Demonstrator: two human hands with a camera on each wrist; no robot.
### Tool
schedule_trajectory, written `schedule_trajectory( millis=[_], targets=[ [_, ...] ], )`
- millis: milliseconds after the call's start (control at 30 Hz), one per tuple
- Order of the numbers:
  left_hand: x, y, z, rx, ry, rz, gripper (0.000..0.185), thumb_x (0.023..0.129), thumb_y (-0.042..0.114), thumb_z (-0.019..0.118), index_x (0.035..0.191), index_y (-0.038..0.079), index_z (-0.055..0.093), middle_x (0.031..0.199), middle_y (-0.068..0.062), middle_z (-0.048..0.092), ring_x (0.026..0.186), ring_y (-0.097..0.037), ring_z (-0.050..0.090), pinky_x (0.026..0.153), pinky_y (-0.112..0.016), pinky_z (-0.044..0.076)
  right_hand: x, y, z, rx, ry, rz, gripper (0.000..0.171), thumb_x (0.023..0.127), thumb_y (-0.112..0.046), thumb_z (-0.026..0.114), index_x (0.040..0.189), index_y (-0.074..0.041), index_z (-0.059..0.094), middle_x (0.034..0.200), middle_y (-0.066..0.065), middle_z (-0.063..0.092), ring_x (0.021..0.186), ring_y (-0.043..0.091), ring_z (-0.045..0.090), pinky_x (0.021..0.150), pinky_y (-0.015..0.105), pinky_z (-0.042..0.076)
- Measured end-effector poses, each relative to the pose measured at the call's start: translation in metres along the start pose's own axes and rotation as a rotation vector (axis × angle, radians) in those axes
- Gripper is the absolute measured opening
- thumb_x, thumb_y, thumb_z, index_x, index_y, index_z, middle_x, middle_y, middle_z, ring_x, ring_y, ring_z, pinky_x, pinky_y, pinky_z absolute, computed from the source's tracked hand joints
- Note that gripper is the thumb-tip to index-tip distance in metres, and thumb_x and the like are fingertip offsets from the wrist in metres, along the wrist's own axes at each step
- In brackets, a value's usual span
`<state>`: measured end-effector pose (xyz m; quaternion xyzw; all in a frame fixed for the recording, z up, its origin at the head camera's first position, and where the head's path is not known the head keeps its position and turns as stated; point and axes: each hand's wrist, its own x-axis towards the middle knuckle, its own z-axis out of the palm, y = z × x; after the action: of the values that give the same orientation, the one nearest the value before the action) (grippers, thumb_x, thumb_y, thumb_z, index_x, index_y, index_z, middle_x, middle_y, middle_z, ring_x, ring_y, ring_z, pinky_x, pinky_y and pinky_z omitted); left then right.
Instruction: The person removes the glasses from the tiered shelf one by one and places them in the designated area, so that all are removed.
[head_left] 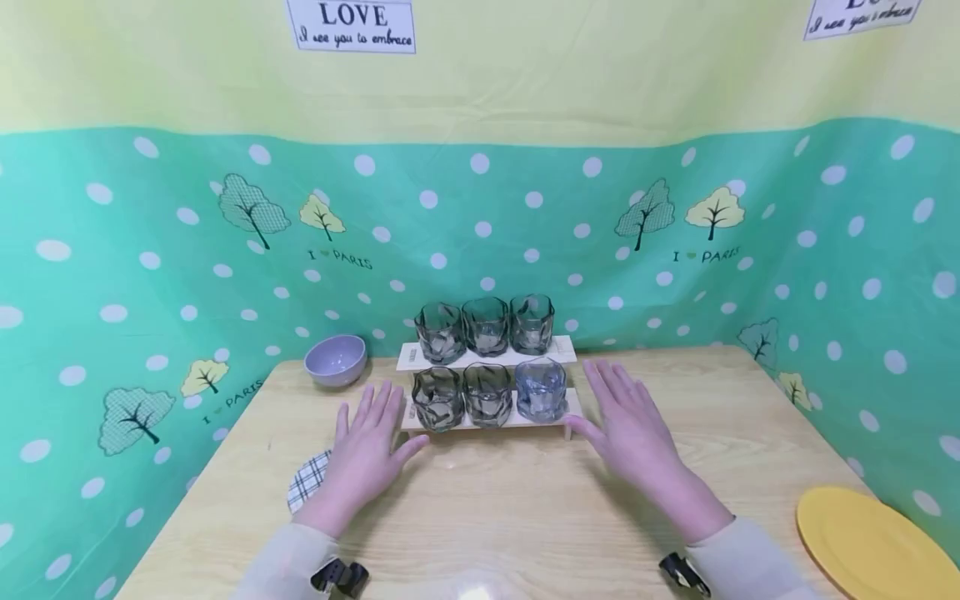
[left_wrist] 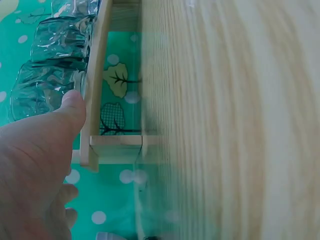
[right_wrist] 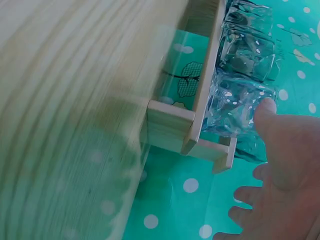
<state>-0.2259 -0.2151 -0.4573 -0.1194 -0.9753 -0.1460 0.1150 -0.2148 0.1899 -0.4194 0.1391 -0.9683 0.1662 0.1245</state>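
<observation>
A two-tier wooden rack stands at the back of the table. Three grey faceted glasses sit on its upper tier. The lower tier bears two more grey glasses and one bluish glass at the right end. My left hand is held by the rack's left end, fingers straight and thumb spread. At the right end, my right hand is held the same way, its thumb near the bluish glass. Neither hand holds anything. Whether the thumbs touch the rack or glasses, I cannot tell.
A purple bowl stands at the back left. Partly behind my left hand lies a checked round piece. A yellow plate lies at the right edge. Green dotted cloth hangs behind and along both sides.
</observation>
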Motion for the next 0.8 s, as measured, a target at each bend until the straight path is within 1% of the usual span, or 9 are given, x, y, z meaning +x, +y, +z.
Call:
schedule_trajectory(
  millis=[100,200,333,433,567,700,800],
  targets=[
    [0.000,0.001,0.004,-0.038,0.005,-0.012,0.098,0.105,0.059,0.070,0.175,0.005,0.027,0.181,-0.020,0.018,0.167,-0.047,0.010,0.131,-0.072,-0.005,0.003,-0.003,0.003,0.034,0.007,-0.002,0.096,0.109,-0.058,0.062,0.178,-0.009,0.014,0.181,0.024,0.017,0.166,0.049,0.015,0.134,0.066,0.009],
    [-0.001,0.002,0.007,-0.076,0.003,-0.025,0.099,0.104,0.058,0.071,0.175,0.006,0.026,0.180,-0.021,0.018,0.167,-0.048,0.011,0.131,-0.072,-0.004,0.006,-0.008,0.006,0.071,0.022,-0.009,0.097,0.108,-0.056,0.066,0.177,-0.009,0.017,0.180,0.023,0.021,0.165,0.048,0.018,0.134,0.066,0.011],
    [-0.003,0.004,0.012,-0.108,-0.005,-0.040,0.100,0.105,0.057,0.071,0.175,0.006,0.023,0.180,-0.023,0.018,0.166,-0.048,0.011,0.131,-0.072,-0.003,0.010,-0.015,0.008,0.112,0.035,-0.013,0.096,0.106,-0.056,0.068,0.177,-0.009,0.022,0.179,0.022,0.025,0.164,0.048,0.023,0.133,0.066,0.014],
    [-0.004,0.005,0.015,-0.125,-0.001,-0.043,0.100,0.104,0.056,0.072,0.175,0.006,0.023,0.178,-0.024,0.021,0.166,-0.049,0.013,0.131,-0.073,0.001,0.011,-0.018,0.010,0.135,0.033,-0.001,0.095,0.106,-0.057,0.067,0.177,-0.011,0.024,0.178,0.023,0.027,0.162,0.050,0.028,0.131,0.067,0.021],
    [-0.005,0.008,0.019,-0.143,0.002,-0.048,0.100,0.104,0.056,0.073,0.175,0.006,0.025,0.177,-0.025,0.025,0.165,-0.050,0.017,0.131,-0.073,0.006,0.012,-0.019,0.012,0.186,0.006,0.039,0.095,0.106,-0.058,0.066,0.178,-0.016,0.020,0.177,0.023,0.028,0.159,0.052,0.033,0.127,0.070,0.027],
    [-0.003,0.009,0.022,-0.157,0.012,-0.052,0.099,0.104,0.056,0.073,0.175,0.006,0.025,0.176,-0.025,0.030,0.164,-0.050,0.020,0.132,-0.072,0.007,0.014,-0.021,0.014,0.261,-0.013,0.065,0.097,0.106,-0.057,0.069,0.179,-0.019,0.018,0.177,0.021,0.030,0.158,0.051,0.036,0.124,0.074,0.030],
    [-0.001,0.009,0.025,-0.185,0.026,-0.057,0.098,0.104,0.054,0.074,0.174,0.005,0.027,0.176,-0.023,0.033,0.163,-0.051,0.024,0.132,-0.071,0.008,0.017,-0.023,0.015,0.304,-0.022,0.075,0.097,0.105,-0.057,0.070,0.179,-0.022,0.018,0.178,0.020,0.031,0.156,0.051,0.040,0.120,0.077,0.034]
  ],
)
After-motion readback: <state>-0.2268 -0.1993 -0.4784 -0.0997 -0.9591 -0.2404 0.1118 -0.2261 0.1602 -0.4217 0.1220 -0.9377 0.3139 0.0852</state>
